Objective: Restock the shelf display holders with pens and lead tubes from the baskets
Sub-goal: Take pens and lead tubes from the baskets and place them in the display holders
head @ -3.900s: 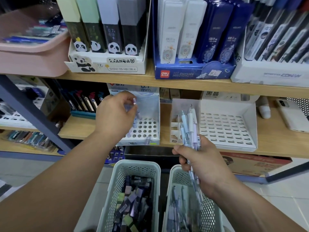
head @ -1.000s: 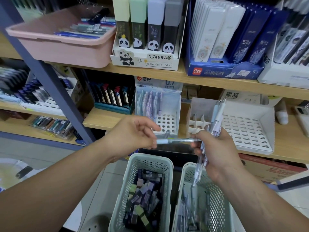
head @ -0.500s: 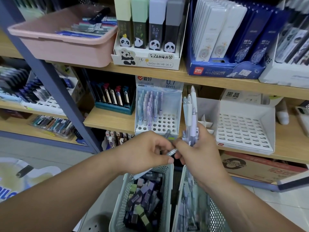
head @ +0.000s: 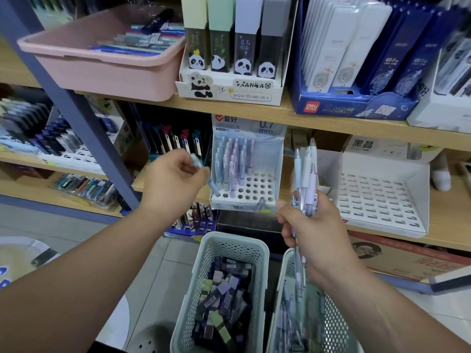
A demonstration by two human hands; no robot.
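My left hand (head: 173, 179) pinches one pale blue plastic pen (head: 212, 186), tilted so its tip meets the white perforated display holder (head: 257, 191) at a front-left hole. My right hand (head: 314, 231) grips spare pastel pens (head: 305, 169) upright, ready to feed.

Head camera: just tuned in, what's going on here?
A person is restocking the 0.7 mm pen holder. The left hand holds one pale blue pen, slanted, with its tip down at the holder's front-left holes; whether it is seated is unclear. The right hand grips a bundle of pens above the right basket. The left basket holds lead tubes. The holder's back rows are filled, and most front holes are open.
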